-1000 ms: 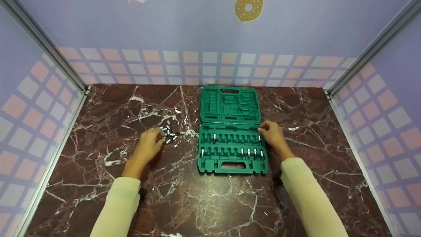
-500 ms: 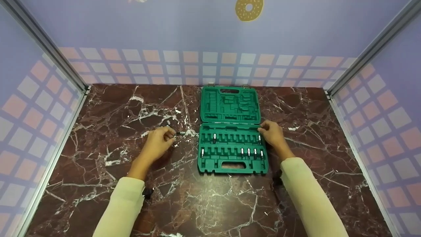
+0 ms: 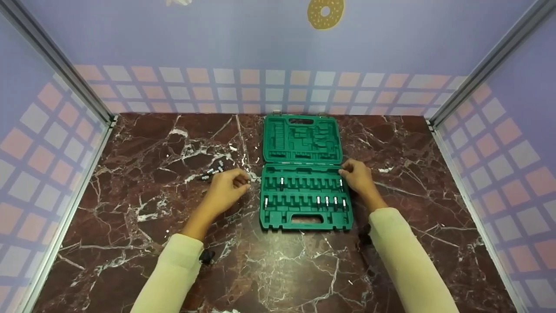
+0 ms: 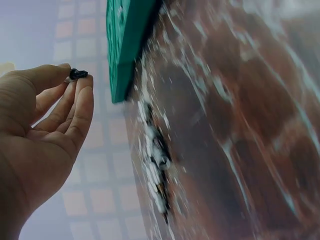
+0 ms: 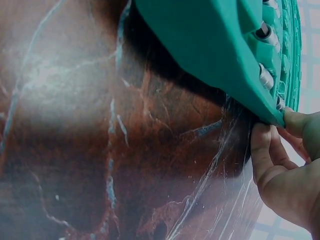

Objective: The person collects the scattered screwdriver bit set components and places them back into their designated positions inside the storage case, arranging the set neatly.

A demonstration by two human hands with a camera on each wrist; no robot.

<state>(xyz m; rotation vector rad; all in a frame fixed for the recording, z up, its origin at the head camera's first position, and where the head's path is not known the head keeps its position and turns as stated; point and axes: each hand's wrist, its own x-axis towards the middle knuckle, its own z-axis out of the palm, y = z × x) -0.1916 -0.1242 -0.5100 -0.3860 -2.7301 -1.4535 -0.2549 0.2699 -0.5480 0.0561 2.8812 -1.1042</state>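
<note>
My left hand [image 3: 228, 188] is just left of the green tool case [image 3: 306, 217], off the table. Between its thumb and fingertips it pinches a small socket bit [image 4: 77, 75], black with a silvery end. The case lies spread flat, its lid [image 3: 302, 139] folded back toward the wall. Several silver bits, such as a socket bit [image 3: 282, 182], stand in the two slotted rows; other slots are bare. My right hand [image 3: 358, 176] holds the right edge of the case near the hinge, thumb on top and fingers below the rim in the right wrist view.
Several loose socket bits [image 3: 212, 171] lie in a pile on the marbled table [image 3: 278, 269], left of the case and partly behind my left hand. Tiled walls [image 3: 252, 89] enclose the back and both sides.
My left hand has moved right, from the loose pile toward the case, carrying a socket bit. The right hand stays at the case edge.
</note>
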